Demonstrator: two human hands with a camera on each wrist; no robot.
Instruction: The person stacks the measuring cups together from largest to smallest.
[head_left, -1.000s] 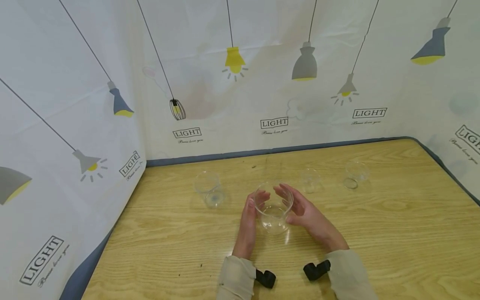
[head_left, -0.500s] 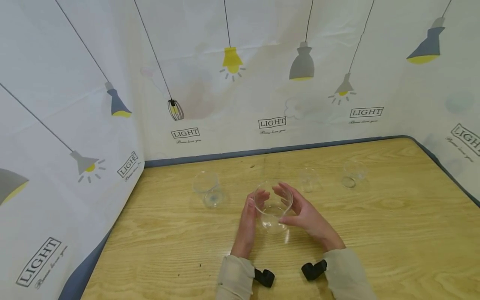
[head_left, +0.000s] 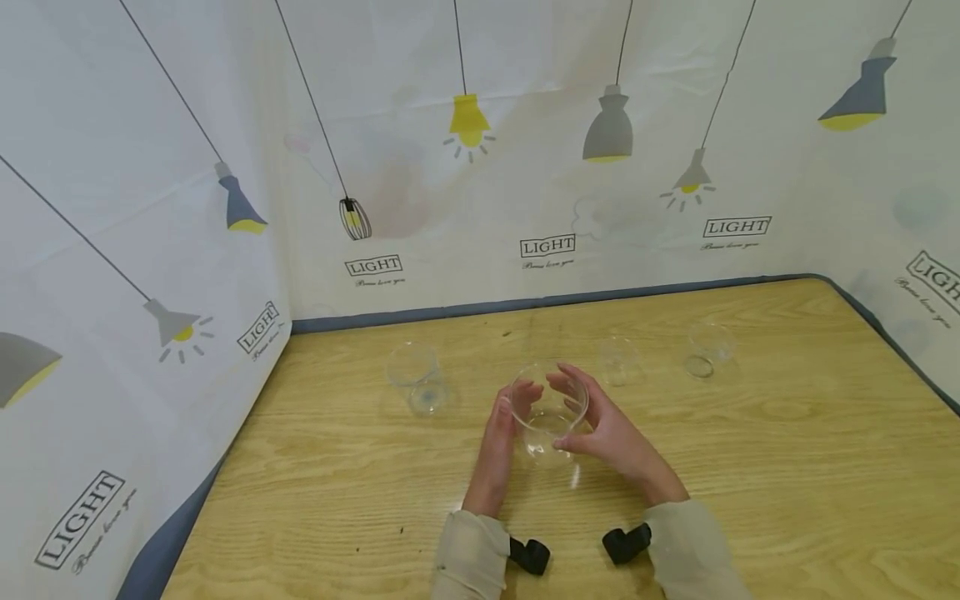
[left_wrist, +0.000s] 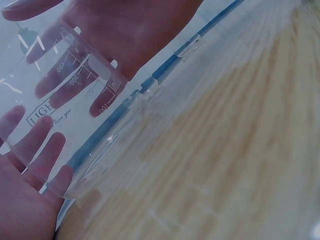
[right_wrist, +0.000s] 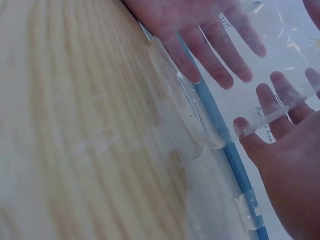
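A clear glass beaker (head_left: pixel 536 448) stands on the wooden table between the two hands. White volume marks show on its wall in the left wrist view. The left hand (head_left: pixel 498 437) holds the beaker's left side, its fingers bent round toward the far side. From the right, the right hand (head_left: pixel 618 429) holds it too, with the thumb across the near wall and the fingers behind. Through the glass the fingers of both hands show in the wrist views, the left hand (left_wrist: pixel 25 200) at lower left in one and the right hand (right_wrist: pixel 292 170) at lower right in the other.
Farther back on the wooden table (head_left: pixel 337 500) stand more clear glass vessels: a larger one (head_left: pixel 412 367) at left, a small one (head_left: pixel 619 362) right of the beaker and another (head_left: pixel 711 343) farther right. A lamp-printed cloth (head_left: pixel 450 200) rises behind the table.
The right thumb has slid left across the near wall of the beaker. Both hands stay around the beaker, which keeps its place; the head view has shifted slightly.
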